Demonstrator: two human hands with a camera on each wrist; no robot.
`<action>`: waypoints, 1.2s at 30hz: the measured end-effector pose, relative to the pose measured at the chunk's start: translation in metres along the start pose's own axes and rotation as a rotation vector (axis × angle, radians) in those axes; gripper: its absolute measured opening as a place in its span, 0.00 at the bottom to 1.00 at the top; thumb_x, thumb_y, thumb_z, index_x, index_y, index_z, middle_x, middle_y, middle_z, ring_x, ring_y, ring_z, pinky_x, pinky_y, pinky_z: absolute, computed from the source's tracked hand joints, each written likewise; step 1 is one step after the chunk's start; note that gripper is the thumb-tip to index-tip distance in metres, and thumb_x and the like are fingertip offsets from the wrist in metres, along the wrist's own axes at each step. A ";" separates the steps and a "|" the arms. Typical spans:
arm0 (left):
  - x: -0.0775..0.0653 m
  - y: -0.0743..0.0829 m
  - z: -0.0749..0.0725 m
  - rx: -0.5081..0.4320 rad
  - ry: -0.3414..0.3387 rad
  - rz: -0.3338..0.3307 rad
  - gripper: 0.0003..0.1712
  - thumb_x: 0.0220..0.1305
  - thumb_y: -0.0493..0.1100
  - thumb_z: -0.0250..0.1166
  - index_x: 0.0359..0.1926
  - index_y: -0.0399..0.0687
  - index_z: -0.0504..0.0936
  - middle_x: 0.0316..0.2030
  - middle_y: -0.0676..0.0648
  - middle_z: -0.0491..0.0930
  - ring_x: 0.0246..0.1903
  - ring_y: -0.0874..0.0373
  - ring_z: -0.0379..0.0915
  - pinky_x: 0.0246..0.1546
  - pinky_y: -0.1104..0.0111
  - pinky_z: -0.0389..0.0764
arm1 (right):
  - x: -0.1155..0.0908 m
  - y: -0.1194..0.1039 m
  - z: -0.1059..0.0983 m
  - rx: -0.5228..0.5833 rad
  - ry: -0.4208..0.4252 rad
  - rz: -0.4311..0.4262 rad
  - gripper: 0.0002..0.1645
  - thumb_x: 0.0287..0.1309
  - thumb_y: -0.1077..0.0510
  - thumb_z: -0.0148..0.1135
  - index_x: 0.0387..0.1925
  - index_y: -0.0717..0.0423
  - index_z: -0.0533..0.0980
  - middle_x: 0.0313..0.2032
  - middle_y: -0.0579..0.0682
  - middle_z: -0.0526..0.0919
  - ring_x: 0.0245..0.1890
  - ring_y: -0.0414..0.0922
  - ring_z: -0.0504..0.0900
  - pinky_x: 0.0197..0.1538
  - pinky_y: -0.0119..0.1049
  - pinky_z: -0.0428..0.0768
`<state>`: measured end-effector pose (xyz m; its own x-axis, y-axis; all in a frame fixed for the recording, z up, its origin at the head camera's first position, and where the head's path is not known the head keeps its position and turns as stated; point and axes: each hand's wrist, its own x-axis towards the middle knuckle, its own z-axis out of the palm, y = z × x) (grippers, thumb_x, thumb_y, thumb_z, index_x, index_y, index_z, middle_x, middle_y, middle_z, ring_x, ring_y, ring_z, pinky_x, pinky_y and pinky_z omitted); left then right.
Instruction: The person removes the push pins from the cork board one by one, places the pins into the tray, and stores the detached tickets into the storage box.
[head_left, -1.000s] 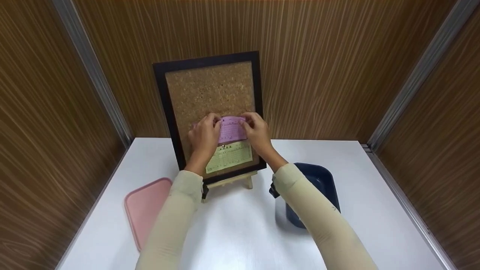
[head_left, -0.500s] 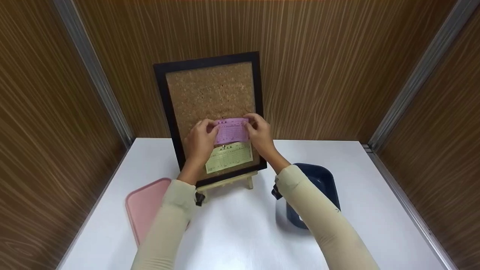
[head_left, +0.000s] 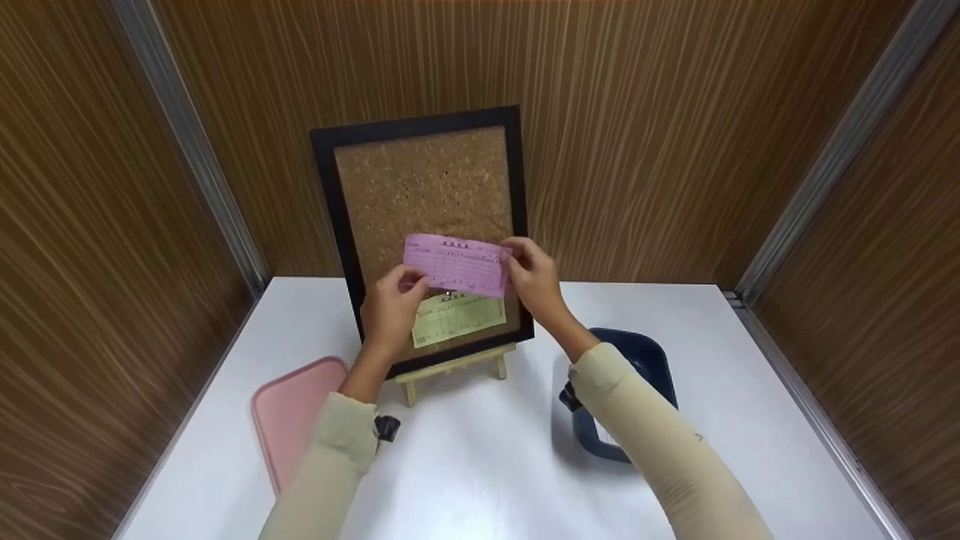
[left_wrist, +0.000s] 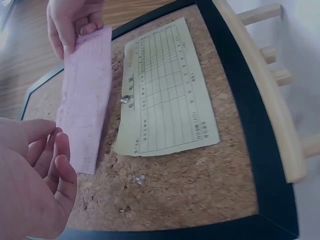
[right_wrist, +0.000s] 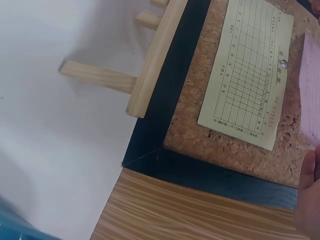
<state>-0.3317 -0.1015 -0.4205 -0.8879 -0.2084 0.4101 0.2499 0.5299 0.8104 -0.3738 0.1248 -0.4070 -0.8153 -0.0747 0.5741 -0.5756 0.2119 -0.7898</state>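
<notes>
A pink printed receipt slip [head_left: 459, 264] is stretched between my two hands in front of a black-framed corkboard [head_left: 420, 180]. My left hand [head_left: 390, 311] pinches its lower left edge between thumb and finger, plain in the left wrist view. At the other end, my right hand [head_left: 536, 281] pinches the slip's right side. Just below, a yellow-green slip [left_wrist: 165, 95] with a printed grid hangs on the cork, a silver pushpin [left_wrist: 125, 99] at its top edge. In the right wrist view only part of the right hand shows.
A small wooden easel [head_left: 454, 364] carries the corkboard on the white table [head_left: 480, 465]. On the left lies a pink tray [head_left: 289, 420], partly behind my left sleeve. To the right, a dark blue bin [head_left: 652, 360] with something white inside is partly covered by my right forearm.
Both hands have come down and back from the board, the right one also moving right. The pink slip has come with them, and more of its left end now shows.
</notes>
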 end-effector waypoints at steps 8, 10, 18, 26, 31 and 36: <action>-0.022 -0.014 -0.010 -0.001 0.021 -0.024 0.07 0.65 0.47 0.69 0.42 0.53 0.87 0.36 0.51 0.87 0.37 0.56 0.80 0.39 0.61 0.74 | -0.020 0.002 -0.021 0.050 0.005 0.037 0.12 0.68 0.70 0.57 0.51 0.71 0.77 0.32 0.63 0.78 0.29 0.65 0.74 0.29 0.28 0.74; -0.027 -0.017 -0.012 0.001 0.023 -0.023 0.07 0.65 0.47 0.69 0.41 0.53 0.87 0.36 0.51 0.87 0.37 0.56 0.80 0.38 0.61 0.73 | -0.026 0.003 -0.027 0.046 0.011 0.050 0.12 0.68 0.69 0.57 0.51 0.69 0.77 0.33 0.60 0.78 0.28 0.61 0.75 0.29 0.30 0.76; -0.053 -0.033 -0.023 -0.035 0.010 -0.049 0.07 0.64 0.45 0.71 0.42 0.51 0.87 0.35 0.51 0.86 0.34 0.57 0.76 0.35 0.66 0.72 | -0.051 0.004 -0.054 0.075 0.035 0.094 0.13 0.69 0.68 0.56 0.53 0.67 0.76 0.35 0.59 0.79 0.28 0.52 0.76 0.31 0.33 0.78; -0.083 -0.058 -0.040 -0.022 -0.009 -0.133 0.07 0.65 0.46 0.70 0.42 0.52 0.87 0.33 0.51 0.83 0.32 0.58 0.73 0.30 0.70 0.72 | -0.078 0.006 -0.080 0.117 0.074 0.130 0.14 0.70 0.68 0.56 0.54 0.69 0.75 0.36 0.61 0.78 0.27 0.47 0.77 0.31 0.29 0.79; -0.100 -0.080 -0.048 0.010 -0.040 -0.229 0.09 0.66 0.48 0.68 0.45 0.54 0.86 0.37 0.50 0.83 0.35 0.57 0.74 0.33 0.67 0.74 | -0.101 0.012 -0.102 0.067 0.108 0.200 0.15 0.71 0.65 0.56 0.56 0.66 0.75 0.39 0.59 0.79 0.30 0.44 0.78 0.34 0.30 0.81; -0.116 -0.104 -0.056 0.018 -0.066 -0.297 0.11 0.68 0.47 0.67 0.48 0.52 0.86 0.40 0.50 0.85 0.37 0.56 0.78 0.37 0.66 0.75 | -0.129 0.031 -0.124 0.050 0.165 0.265 0.15 0.70 0.66 0.57 0.55 0.67 0.76 0.39 0.61 0.80 0.29 0.44 0.79 0.33 0.30 0.81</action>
<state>-0.2327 -0.1778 -0.5290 -0.9446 -0.3026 0.1273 -0.0310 0.4681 0.8831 -0.2788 0.2619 -0.4788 -0.9187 0.1364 0.3707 -0.3498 0.1549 -0.9239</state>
